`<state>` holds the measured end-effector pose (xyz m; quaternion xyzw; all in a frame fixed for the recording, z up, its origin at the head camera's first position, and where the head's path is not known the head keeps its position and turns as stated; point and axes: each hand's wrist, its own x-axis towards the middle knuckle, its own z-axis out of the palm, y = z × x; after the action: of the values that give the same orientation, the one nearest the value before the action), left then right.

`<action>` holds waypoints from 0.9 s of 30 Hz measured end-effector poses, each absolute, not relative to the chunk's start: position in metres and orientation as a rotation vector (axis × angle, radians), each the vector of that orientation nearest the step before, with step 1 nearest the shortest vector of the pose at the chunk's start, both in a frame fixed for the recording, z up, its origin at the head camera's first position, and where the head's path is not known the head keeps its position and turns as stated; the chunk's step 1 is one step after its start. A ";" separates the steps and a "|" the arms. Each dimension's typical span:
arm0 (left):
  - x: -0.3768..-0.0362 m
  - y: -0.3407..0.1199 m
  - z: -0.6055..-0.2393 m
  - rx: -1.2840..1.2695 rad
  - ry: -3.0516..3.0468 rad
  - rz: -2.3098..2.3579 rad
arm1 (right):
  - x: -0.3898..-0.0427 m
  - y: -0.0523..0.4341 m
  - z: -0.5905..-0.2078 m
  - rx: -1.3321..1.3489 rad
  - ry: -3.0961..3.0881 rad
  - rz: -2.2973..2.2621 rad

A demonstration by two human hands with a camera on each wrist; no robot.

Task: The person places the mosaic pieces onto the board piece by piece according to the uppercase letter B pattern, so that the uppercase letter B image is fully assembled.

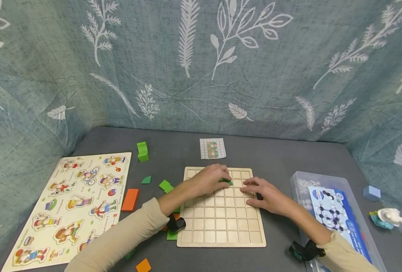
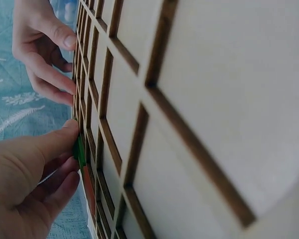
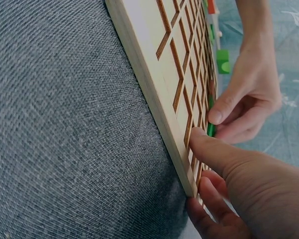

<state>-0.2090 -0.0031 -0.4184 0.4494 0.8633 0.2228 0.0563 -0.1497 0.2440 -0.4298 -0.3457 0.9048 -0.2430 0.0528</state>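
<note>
A wooden grid board (image 1: 221, 224) lies on the dark grey table, its squares edged by raised ribs. My left hand (image 1: 210, 180) is over the board's far part and pinches a small dark green block (image 1: 230, 183) between thumb and fingers; fingers hide part of its shape. In the left wrist view, an orange-red block (image 2: 89, 189) sits in the grid near those fingers. My right hand (image 1: 267, 194) rests at the board's right edge, fingers loosely bent. The right wrist view shows its thumb on the ribs and other fingertips by the rim, with no block held.
A small pattern card (image 1: 213, 148) lies behind the board. To the left are green blocks (image 1: 142, 151), a green quarter-circle block (image 1: 146, 180), an orange block (image 1: 130, 200) and a picture puzzle (image 1: 61, 211). On the right are a plastic box (image 1: 302, 181), a blue block (image 1: 371, 193) and a figurine (image 1: 387, 218).
</note>
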 end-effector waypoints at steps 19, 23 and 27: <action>-0.205 -0.006 -0.414 1.363 2.631 0.671 | -0.151 0.243 -0.429 -1.063 2.761 -0.726; -0.199 -0.032 -0.403 1.287 2.649 0.736 | -0.150 0.242 -0.429 -1.053 2.759 -0.733; -0.193 -0.089 -0.389 1.093 2.718 0.735 | -0.149 0.243 -0.429 -1.038 2.763 -0.725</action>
<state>-0.1930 -0.0887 -0.3894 0.3611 0.8982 0.2431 0.0608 -0.1491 0.2427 -0.4291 -0.3411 0.9079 -0.2382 0.0512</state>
